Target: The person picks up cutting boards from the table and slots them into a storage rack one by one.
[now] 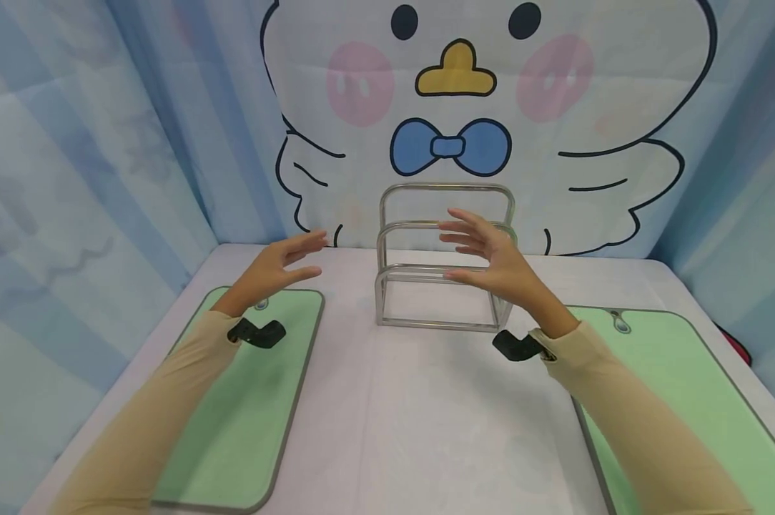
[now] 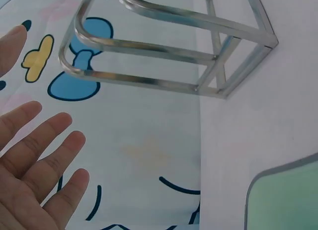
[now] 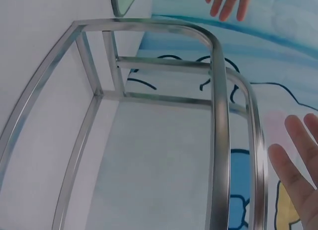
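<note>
A silver metal rack (image 1: 435, 323) with several rounded upright loops stands at the back middle of the white table. My left hand (image 1: 274, 267) is raised to the left of the rack, over the far end of a green cutting board (image 1: 233, 429), and holds nothing. In the left wrist view its fingers (image 2: 52, 163) are spread and nearly straight. In front of the rack's right side, in the head view, hovers my right hand (image 1: 490, 259), empty, thumb apart from the fingers. The right wrist view shows the rack (image 3: 218, 140) close by, with some fingertips (image 3: 288, 163) beside it.
A second green cutting board (image 1: 696, 400) lies on the right, partly under my right forearm. Behind the table (image 1: 439, 429) hangs a curtain (image 1: 362, 193) with a cartoon bird; blue curtains close both sides. Something red (image 1: 735, 347) shows at the right edge.
</note>
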`<state>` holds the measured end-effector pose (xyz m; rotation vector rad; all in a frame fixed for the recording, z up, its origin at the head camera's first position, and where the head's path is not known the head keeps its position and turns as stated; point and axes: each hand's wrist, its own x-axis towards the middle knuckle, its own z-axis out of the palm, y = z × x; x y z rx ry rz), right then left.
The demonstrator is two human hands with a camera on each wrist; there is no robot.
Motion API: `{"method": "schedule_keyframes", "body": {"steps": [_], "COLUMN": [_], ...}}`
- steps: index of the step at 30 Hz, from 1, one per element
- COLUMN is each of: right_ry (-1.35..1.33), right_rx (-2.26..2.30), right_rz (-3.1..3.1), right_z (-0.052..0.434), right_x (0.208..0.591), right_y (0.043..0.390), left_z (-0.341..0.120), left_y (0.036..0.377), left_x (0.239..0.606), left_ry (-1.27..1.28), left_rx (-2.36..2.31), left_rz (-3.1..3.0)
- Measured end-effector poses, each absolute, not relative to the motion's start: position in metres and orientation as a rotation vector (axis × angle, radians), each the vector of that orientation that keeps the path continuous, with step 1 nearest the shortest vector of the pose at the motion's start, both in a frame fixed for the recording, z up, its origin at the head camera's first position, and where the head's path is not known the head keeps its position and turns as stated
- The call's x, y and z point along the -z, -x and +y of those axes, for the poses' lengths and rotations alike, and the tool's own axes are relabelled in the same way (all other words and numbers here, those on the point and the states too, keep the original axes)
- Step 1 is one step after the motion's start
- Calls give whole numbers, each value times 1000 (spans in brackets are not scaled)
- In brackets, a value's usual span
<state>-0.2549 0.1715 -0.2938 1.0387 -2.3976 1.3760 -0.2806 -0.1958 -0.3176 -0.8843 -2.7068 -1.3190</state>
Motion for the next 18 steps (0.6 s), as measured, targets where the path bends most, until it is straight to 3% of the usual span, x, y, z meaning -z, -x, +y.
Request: {"method": "schedule_keyframes", "body": {"steps": [18], "right_ry": [-1181], "right_rx": [-1270], "right_rz": [-2438], "right_z": [118], "right_x": [312], "right_y": [247], "left_z": [-248], "left_y": [265], "left_x": [332], "left_ry": [708], "left_rx": [1253], "left_rz": [-2773]}}
